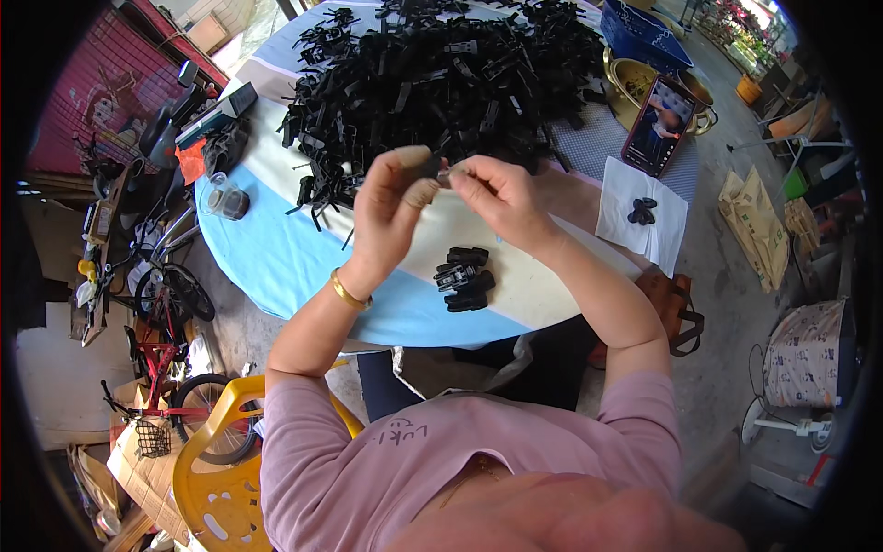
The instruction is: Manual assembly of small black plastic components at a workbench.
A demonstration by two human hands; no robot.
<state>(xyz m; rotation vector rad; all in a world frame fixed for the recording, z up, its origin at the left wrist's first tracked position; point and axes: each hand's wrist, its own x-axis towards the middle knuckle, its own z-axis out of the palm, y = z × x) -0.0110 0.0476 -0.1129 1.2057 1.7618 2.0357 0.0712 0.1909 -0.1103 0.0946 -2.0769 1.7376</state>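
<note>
Head view: above the round table point(276, 258), the left hand point(394, 207) pinches a small black plastic clip point(429, 166) while the right hand point(497, 195) grips its metal end. A few finished clips point(465, 279) lie just below; a big black heap point(441, 78) sits farther off.

Single head-worn fisheye, the left one of a pair, looked steeply down from above the person's chest. It faced forward across the round tabletop point(276, 267), with both hands close in at frame centre. The far tabletop edge bent along the top rim and floor clutter curved round both sides. No second view to overlap.
</note>
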